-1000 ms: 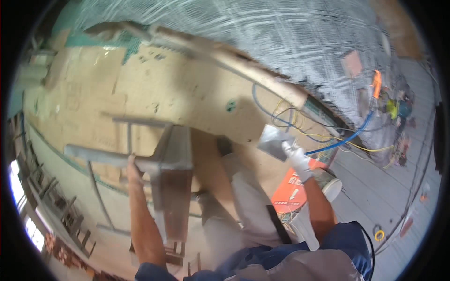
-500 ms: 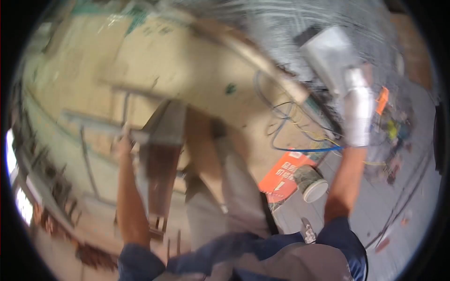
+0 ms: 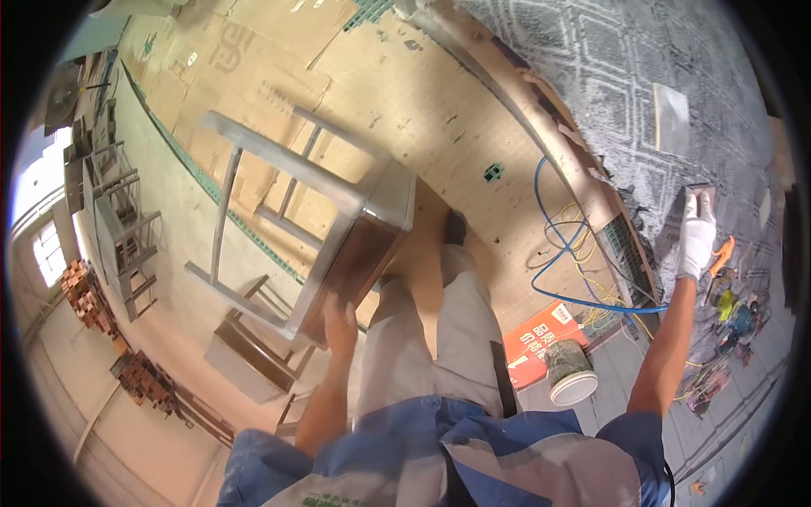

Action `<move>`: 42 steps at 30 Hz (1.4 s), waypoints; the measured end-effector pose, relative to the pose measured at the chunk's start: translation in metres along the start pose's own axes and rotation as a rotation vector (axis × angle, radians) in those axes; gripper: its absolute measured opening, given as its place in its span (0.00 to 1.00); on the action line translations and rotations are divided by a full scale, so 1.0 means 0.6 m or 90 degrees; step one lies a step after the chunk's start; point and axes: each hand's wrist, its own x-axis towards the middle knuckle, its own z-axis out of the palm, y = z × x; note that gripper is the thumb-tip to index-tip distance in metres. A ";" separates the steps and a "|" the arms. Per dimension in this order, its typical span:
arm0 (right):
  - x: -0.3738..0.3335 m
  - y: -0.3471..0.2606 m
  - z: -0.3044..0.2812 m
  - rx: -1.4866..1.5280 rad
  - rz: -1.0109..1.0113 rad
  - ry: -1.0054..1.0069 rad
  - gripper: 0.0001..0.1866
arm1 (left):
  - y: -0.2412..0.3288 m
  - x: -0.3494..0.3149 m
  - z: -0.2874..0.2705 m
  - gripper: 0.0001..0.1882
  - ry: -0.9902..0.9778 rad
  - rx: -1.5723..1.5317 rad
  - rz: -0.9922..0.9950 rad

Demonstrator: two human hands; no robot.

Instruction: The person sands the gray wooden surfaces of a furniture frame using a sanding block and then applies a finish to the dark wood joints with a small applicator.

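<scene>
Head view: bare left hand on a tipped stool, gloved right hand on grey cloth

The stool (image 3: 372, 215) lies tipped left of the person's legs, above the tan sheeting (image 3: 405, 110), its grey legs pointing left and its brown face turned toward the person. The left hand (image 3: 340, 324) touches the near end of that face; its fingers are slightly blurred, so I cannot tell whether they grasp the edge or only rest there.

The right hand (image 3: 697, 241) — in a white glove — reaches far out over the grey cloth (image 3: 583, 76). Its fingers meet a small dark pad (image 3: 699, 187); whether they clench it, I cannot tell. A pale sheet (image 3: 672, 118) lies just beyond, apart from the hand.

Near the right wrist sits an orange piece (image 3: 722, 253). A blue hose (image 3: 596, 303) loops between the person's legs and the right arm, with yellow cord (image 3: 583, 245) among its coils. Below it, a tub (image 3: 570, 372) stands against a red board (image 3: 534, 338). A second stool (image 3: 245, 359) lies at the left — beyond the left forearm.
</scene>
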 end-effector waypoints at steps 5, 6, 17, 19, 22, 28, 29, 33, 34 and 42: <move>-0.043 -0.174 -0.067 -0.014 0.047 -0.072 0.21 | -0.068 -0.122 0.021 0.22 -0.319 -0.091 -0.030; -0.062 -0.160 -0.070 -0.031 0.010 -0.021 0.26 | -0.048 -0.120 0.028 0.22 -0.356 -0.128 -0.049; -0.432 -0.144 -0.241 0.094 -0.101 -0.225 0.13 | -0.007 0.012 -0.039 0.19 -0.193 -0.355 0.076; -0.549 -0.079 -0.251 0.061 -0.060 -0.343 0.15 | 0.014 0.006 -0.062 0.19 -0.209 -0.438 -0.020; -0.701 -0.002 -0.246 0.050 -0.049 -0.547 0.21 | -0.160 0.023 -0.029 0.18 -0.189 -0.389 -0.003; -0.787 0.048 -0.226 0.064 0.006 -0.590 0.21 | -0.248 -0.234 0.033 0.10 -0.197 -0.049 0.033; -0.768 0.045 -0.223 0.093 0.003 -0.565 0.21 | -0.231 -0.272 0.054 0.09 -0.228 -0.047 0.041; -0.615 0.037 -0.210 0.070 -0.020 -0.527 0.22 | -0.114 -0.354 0.134 0.07 -0.337 -0.035 0.062; -0.573 0.036 -0.216 0.129 0.000 -0.495 0.22 | -0.086 -0.363 0.147 0.07 -0.351 -0.032 0.065; -0.339 0.184 -0.216 0.133 0.042 0.040 0.15 | 0.122 -0.278 0.144 0.07 -0.199 -0.272 0.027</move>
